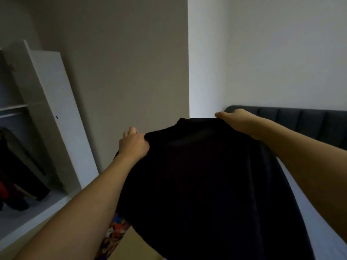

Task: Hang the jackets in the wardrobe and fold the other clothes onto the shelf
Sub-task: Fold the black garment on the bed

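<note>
While both arms reach forward at mid-frame, one black garment (197, 175) hangs spread between them, filling the centre and lower right of the frame; left hand (133, 145) grips its top edge at centre-left with fingers curled tight into the cloth; right hand (230, 117) holds the opposite top corner at centre-right, fingers wrapped over the edge and out of sight behind it, thumb showing. Top edge runs left to right between the two hands, a raised neck at its middle; cloth's long axis drops straight down from the fingers toward the bottom of the frame. Wardrobe (52, 113) stands open at the left edge, so the left hand is the nearer one to it, the garment well apart from its shelf (13, 107). Judgement: folding or hanging needs a swing leftward. Count: two hands, one held garment, one wardrobe with dark hanging clothes (20, 166) inside, number unclear; one patterned cloth (114, 235) peeking below the left forearm; one dark padded headboard (300, 121) at the right
</note>
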Available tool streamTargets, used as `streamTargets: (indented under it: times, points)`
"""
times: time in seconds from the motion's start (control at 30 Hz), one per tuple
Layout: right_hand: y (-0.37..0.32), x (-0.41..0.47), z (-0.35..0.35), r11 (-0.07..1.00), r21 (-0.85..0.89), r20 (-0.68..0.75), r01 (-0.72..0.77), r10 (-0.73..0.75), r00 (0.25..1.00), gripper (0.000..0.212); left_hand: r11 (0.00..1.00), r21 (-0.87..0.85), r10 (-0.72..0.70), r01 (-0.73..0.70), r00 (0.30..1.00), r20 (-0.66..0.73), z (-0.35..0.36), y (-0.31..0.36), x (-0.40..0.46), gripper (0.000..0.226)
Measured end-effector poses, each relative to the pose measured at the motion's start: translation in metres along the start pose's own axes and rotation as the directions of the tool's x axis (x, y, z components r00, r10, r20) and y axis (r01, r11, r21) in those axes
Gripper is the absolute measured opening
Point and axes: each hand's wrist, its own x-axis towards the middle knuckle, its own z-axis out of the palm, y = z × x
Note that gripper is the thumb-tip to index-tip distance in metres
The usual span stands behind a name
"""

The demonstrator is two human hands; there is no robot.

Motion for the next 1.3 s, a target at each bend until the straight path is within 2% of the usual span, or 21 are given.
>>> streamTargets:
  times: [0.13,0.2,0.27,0.33,0.37,0.43,0.53,0.6,0.63,0.67,0.7,0.77,0.83,0.87,0.9,1.0,1.03,1.1,1.2,1.23,1.3]
  points:
    - [0.016,-0.010,-0.017,0.978,-0.171,0.043,0.119,-0.113,0.993,0.065,0.942,-0.335,-0.016,0.022,1.000,0.020,0.007,-0.003,-0.002,0.024]
    - [0.024,-0.016,-0.020,0.974,-0.213,0.122,0.078,-0.053,0.991,0.078,0.944,-0.331,0.009,-0.015,1.000,-0.017,0.009,0.000,-0.008,0.022]
    - [0.032,-0.019,-0.018,0.984,-0.177,0.238,-0.024,0.066,0.969,0.057,0.964,-0.264,0.027,-0.032,0.999,-0.022,0.011,0.006,-0.012,0.019]
    - [0.040,-0.025,-0.014,0.984,-0.044,0.375,-0.171,0.175,0.910,0.033,0.974,-0.226,0.038,-0.024,0.997,0.060,0.018,0.014,-0.014,0.019]
    - [0.044,-0.028,-0.011,0.977,0.016,0.440,-0.214,0.185,0.879,0.031,0.980,-0.198,0.031,-0.008,0.993,0.118,0.022,0.017,-0.016,0.021]
    - [0.050,-0.034,-0.004,0.963,0.110,0.550,-0.247,0.148,0.822,0.035,0.999,-0.054,0.014,-0.005,0.985,0.174,0.031,0.019,-0.022,0.024]
    - [0.048,-0.041,0.007,0.931,0.252,0.678,-0.263,0.024,0.735,0.035,0.976,0.218,0.003,-0.028,0.994,0.113,0.041,0.019,-0.021,0.028]
    - [0.040,-0.046,0.017,0.925,0.294,0.784,-0.239,-0.091,0.614,0.032,0.994,0.097,-0.059,0.040,0.978,0.198,0.043,0.022,-0.013,0.023]
    - [0.036,-0.049,0.023,0.931,0.292,0.824,-0.218,-0.129,0.552,0.031,0.988,-0.112,-0.072,0.108,0.956,0.285,0.043,0.023,-0.007,0.022]
    - [0.033,-0.051,0.031,0.940,0.278,0.855,-0.196,-0.149,0.497,0.029,0.904,-0.371,-0.058,0.213,0.920,0.388,0.043,0.026,-0.002,0.025]
    - [0.030,-0.053,0.040,0.949,0.260,0.881,-0.179,-0.157,0.446,0.028,0.746,-0.577,-0.024,0.334,0.878,0.477,0.041,0.031,0.001,0.031]
    - [0.027,-0.056,0.057,0.963,0.212,0.931,-0.167,-0.146,0.336,0.029,0.487,-0.760,0.083,0.430,0.844,0.530,0.040,0.035,0.002,0.038]
    - [0.028,-0.054,0.069,0.974,0.140,0.962,-0.179,-0.091,0.256,0.035,0.370,-0.834,0.176,0.409,0.851,0.495,0.039,0.038,0.003,0.036]
    - [0.030,-0.049,0.072,0.976,0.105,0.960,-0.192,-0.049,0.277,0.039,0.322,-0.862,0.214,0.391,0.857,0.469,0.038,0.040,0.004,0.034]
    - [0.032,-0.043,0.075,0.981,0.072,0.931,-0.181,-0.001,0.366,0.043,0.265,-0.882,0.249,0.391,0.856,0.454,0.037,0.043,0.006,0.033]
    - [0.041,-0.018,0.082,0.996,-0.089,0.596,0.016,0.041,0.802,0.066,0.106,-0.895,0.361,0.432,0.822,0.440,0.031,0.049,0.013,0.036]
    - [0.042,-0.010,0.085,0.993,-0.095,0.455,0.069,-0.018,0.890,0.077,0.087,-0.896,0.398,0.435,0.810,0.432,0.028,0.051,0.015,0.037]
    - [0.040,0.005,0.088,0.987,0.019,0.287,0.161,-0.159,0.945,0.095,0.101,-0.900,0.460,0.424,0.782,0.420,0.021,0.055,0.016,0.035]
    - [0.027,0.030,0.090,0.948,0.081,0.256,0.307,-0.318,0.913,0.106,0.123,-0.915,0.496,0.386,0.774,0.393,0.013,0.060,0.017,0.027]
    - [0.021,0.038,0.092,0.939,0.069,0.281,0.337,-0.343,0.896,0.100,0.102,-0.923,0.493,0.371,0.787,0.371,0.011,0.060,0.017,0.023]
    - [0.010,0.050,0.096,0.936,0.055,0.352,0.348,-0.344,0.871,0.057,0.058,-0.937,0.467,0.343,0.821,0.329,0.006,0.056,0.020,0.020]
